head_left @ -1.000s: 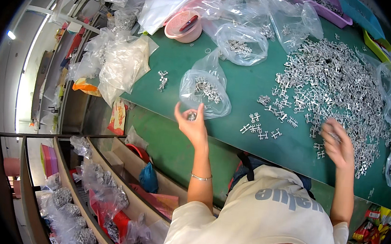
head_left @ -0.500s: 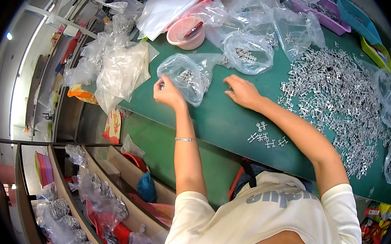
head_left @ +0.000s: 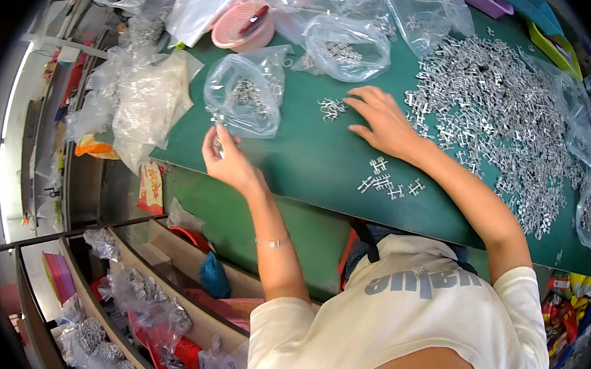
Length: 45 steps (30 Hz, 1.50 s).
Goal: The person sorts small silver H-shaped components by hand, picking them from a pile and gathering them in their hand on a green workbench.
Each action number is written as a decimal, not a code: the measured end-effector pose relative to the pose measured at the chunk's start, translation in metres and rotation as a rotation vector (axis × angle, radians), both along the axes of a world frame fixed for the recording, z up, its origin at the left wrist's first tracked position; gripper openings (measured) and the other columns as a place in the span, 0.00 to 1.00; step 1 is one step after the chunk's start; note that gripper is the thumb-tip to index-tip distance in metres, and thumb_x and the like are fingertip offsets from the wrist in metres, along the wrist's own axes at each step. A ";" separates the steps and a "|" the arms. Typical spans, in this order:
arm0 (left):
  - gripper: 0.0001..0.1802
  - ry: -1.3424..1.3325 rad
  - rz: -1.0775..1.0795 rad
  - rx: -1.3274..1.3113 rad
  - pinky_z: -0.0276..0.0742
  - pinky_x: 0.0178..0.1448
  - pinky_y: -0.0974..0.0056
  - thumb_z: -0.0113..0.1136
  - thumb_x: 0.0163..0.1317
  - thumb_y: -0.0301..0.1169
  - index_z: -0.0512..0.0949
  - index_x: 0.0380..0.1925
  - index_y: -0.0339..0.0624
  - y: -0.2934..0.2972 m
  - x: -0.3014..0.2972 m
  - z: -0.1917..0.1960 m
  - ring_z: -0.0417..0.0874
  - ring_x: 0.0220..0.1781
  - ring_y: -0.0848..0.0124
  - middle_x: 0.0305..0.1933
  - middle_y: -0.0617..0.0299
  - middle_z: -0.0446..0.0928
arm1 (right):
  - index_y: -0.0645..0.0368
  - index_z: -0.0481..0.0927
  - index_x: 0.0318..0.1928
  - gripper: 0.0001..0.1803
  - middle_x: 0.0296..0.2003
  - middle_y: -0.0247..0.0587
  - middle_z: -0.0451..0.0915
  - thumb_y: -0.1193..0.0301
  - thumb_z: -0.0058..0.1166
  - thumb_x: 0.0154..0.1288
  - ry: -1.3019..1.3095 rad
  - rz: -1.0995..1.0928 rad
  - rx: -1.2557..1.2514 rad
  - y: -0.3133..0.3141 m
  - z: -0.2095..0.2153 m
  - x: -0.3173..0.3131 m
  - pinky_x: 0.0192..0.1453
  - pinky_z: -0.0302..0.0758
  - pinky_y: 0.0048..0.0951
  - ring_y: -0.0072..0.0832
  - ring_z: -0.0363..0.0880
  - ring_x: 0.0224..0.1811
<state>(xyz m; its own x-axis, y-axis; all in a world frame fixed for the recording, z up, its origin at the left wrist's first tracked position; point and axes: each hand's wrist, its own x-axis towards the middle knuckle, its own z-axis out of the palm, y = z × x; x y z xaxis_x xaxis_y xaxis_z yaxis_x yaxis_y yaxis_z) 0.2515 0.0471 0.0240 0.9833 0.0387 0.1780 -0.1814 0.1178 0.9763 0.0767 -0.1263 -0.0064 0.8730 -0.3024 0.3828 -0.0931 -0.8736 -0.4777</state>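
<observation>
My left hand point(head_left: 229, 160) is closed in a pinch around small silvery metal parts point(head_left: 218, 119), which show at its fingertips. It is just off the near rim of a clear plastic bag point(head_left: 212, 98), whose mouth is spread wide and which has more of these parts inside. Palm down over the green table, my right hand point(head_left: 386, 127) has its fingers stretched out. Just left of its fingertips lies a small cluster of metal parts point(head_left: 331, 109); whether they touch cannot be made out. Nearer to me sits another loose group of parts point(head_left: 383, 182).
A large heap of metal parts point(head_left: 489, 109) covers the table's right side. Behind are another open bag point(head_left: 381, 63) with parts and a pink basket point(head_left: 241, 33) with a red-handled tool. Stacked plastic bags point(head_left: 151, 97) lie at left. Shelf compartments point(head_left: 184, 280) hold bagged parts, lower left.
My left hand has drawn back from the bag toward me. My right hand has slid right, and a small cluster of parts now shows beside its fingertips. The whole view has shifted.
</observation>
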 end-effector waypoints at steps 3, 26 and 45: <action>0.17 0.660 -0.622 -0.561 0.66 0.21 0.77 0.52 0.62 0.37 0.70 0.43 0.34 0.019 -0.044 -0.007 0.72 0.27 0.77 0.35 0.59 0.72 | 0.57 0.70 0.52 0.27 0.55 0.43 0.65 0.64 0.59 0.50 0.137 0.031 -0.109 -0.005 0.006 -0.050 0.62 0.57 0.43 0.41 0.58 0.61; 0.11 -0.272 -0.686 0.904 0.69 0.31 0.65 0.64 0.44 0.22 0.77 0.31 0.38 0.005 -0.154 -0.027 0.72 0.24 0.65 0.24 0.57 0.70 | 0.58 0.75 0.34 0.16 0.38 0.37 0.69 0.75 0.62 0.40 0.294 -0.068 0.079 0.035 0.013 -0.147 0.45 0.63 0.33 0.34 0.66 0.43; 0.09 -0.201 -0.633 0.879 0.72 0.31 0.62 0.61 0.50 0.25 0.75 0.32 0.38 0.011 -0.155 -0.028 0.77 0.27 0.61 0.29 0.58 0.73 | 0.61 0.72 0.42 0.23 0.42 0.41 0.69 0.75 0.63 0.40 0.167 -0.188 0.130 0.049 0.027 -0.129 0.48 0.65 0.34 0.39 0.67 0.44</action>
